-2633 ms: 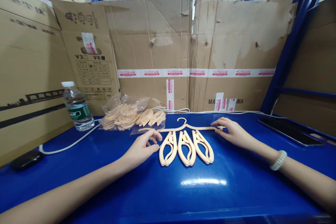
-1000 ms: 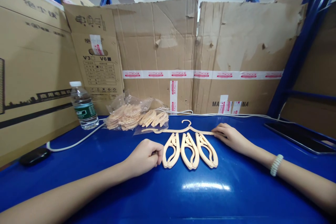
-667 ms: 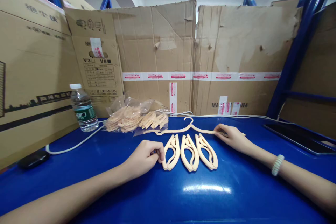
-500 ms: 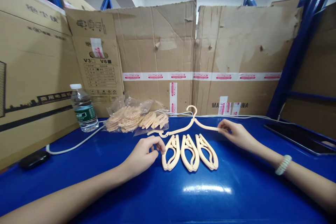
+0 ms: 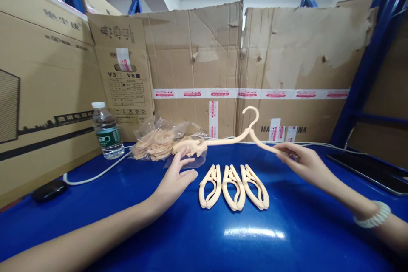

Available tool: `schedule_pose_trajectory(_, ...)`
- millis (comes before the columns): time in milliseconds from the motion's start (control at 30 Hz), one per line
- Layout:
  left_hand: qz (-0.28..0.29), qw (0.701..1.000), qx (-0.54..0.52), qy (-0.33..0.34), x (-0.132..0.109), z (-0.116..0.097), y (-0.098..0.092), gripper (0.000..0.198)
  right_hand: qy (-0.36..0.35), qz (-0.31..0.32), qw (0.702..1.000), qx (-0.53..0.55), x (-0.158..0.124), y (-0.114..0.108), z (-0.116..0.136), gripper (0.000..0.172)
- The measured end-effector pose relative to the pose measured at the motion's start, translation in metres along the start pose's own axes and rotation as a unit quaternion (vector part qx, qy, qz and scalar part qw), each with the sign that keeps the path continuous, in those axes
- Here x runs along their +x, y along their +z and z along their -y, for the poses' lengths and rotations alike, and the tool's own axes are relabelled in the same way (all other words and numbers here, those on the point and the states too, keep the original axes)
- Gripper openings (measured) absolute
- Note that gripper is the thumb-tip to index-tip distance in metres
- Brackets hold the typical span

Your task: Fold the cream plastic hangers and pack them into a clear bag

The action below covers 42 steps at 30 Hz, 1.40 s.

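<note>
Three clips, one hanger, one bottle

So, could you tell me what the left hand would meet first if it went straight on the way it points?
Probably the left end of the hanger, raised just beyond the left hand; depth is unclear, so possibly the bag of clips behind.

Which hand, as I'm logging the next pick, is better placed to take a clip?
Probably left: the left hand is open beside the clips; the right hand holds the lifted hanger.
</note>
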<state>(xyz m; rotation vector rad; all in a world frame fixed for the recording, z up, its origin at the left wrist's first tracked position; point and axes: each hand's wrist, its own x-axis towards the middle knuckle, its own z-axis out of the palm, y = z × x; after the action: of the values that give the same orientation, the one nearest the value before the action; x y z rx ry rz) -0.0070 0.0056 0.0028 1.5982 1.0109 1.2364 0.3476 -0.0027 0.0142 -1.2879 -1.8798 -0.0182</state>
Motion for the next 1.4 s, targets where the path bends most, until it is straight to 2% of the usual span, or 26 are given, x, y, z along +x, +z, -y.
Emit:
schedule_pose_trajectory(100,0.035,0.999,-0.013,0.025,-0.003,0.001,0.002,0.062,-0.031,0.058,0.998,-0.010,-0.007,0.012,0.015,0.026)
schedule_pose_trajectory(200,0.090,0.994,0.042,0.044,-0.006,0.006,0.002,0.055,-0.049,0.107,0.993,-0.005,-0.012,0.019,0.026,0.024)
schedule_pose_trajectory(267,0.125,0.986,0.091,0.055,-0.007,0.008,0.002,0.052,-0.054,0.123,0.991,0.002,-0.014,0.021,0.030,0.023)
schedule_pose_trajectory(367,0.149,0.981,0.107,0.066,-0.007,0.009,0.001,0.049,-0.064,0.117,0.991,-0.002,-0.014,0.020,0.030,0.022)
schedule_pose_trajectory(500,0.138,0.983,0.096,0.067,-0.002,0.006,-0.001,0.034,-0.119,0.085,0.988,-0.043,-0.011,0.018,0.023,0.020)
schedule_pose_trajectory(667,0.118,0.987,0.100,0.038,0.002,0.008,-0.003,0.037,-0.209,0.049,0.965,-0.153,-0.010,0.015,0.016,0.020)
schedule_pose_trajectory(833,0.121,0.988,0.090,0.026,0.004,0.011,-0.002,0.038,-0.174,0.040,0.954,-0.239,-0.017,0.015,0.016,0.024)
schedule_pose_trajectory(1033,0.127,0.989,0.068,0.031,0.004,0.010,-0.002,0.034,-0.149,0.038,0.948,-0.279,-0.020,0.014,0.020,0.027)
schedule_pose_trajectory(1200,0.132,0.989,0.062,0.032,0.004,0.010,-0.002,0.034,-0.142,0.009,0.962,-0.235,-0.021,0.016,0.023,0.032)
schedule_pose_trajectory(1300,0.132,0.988,0.064,0.042,0.004,0.010,-0.002,0.031,-0.117,-0.002,0.985,-0.124,-0.019,0.019,0.023,0.034)
schedule_pose_trajectory(1400,0.133,0.988,0.070,0.046,0.004,0.010,-0.002,0.031,-0.060,-0.010,0.998,0.006,-0.015,0.020,0.022,0.040)
